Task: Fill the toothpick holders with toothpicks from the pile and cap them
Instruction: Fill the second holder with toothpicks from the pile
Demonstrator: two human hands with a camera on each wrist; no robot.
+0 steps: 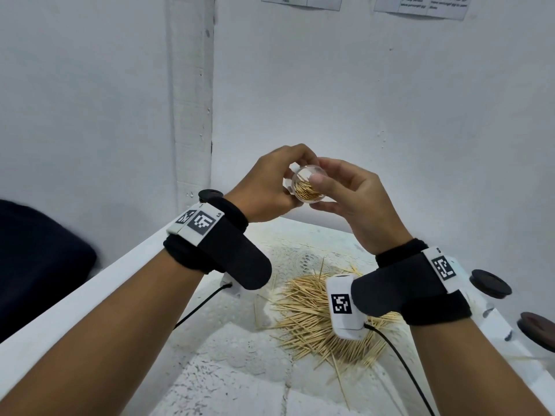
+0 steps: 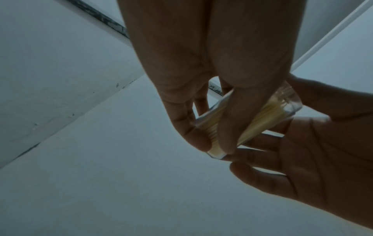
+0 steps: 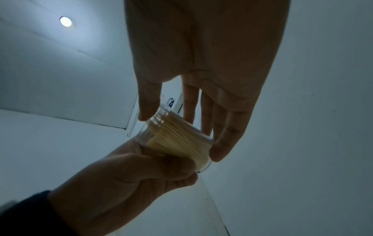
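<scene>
Both hands are raised in front of the wall with a clear toothpick holder (image 1: 304, 190) between them; it is uncapped and tilted with its mouth toward me, packed with toothpicks. My left hand (image 1: 289, 184) grips its body from the left. My right hand (image 1: 322, 193) pinches it, with the thumb on the rim and the fingers underneath. In the left wrist view the left hand (image 2: 214, 146) curls round the holder (image 2: 278, 108). In the right wrist view the right hand (image 3: 181, 134) spans the holder (image 3: 177, 143) from rim to base. The toothpick pile (image 1: 306, 319) lies on the table below.
The table has a white textured cover (image 1: 240, 370). Two dark round caps (image 1: 491, 283) (image 1: 537, 330) lie at the right edge beside another clear holder (image 1: 492, 322). A dark object (image 1: 36, 265) sits off the table's left edge. The white wall stands close behind the hands.
</scene>
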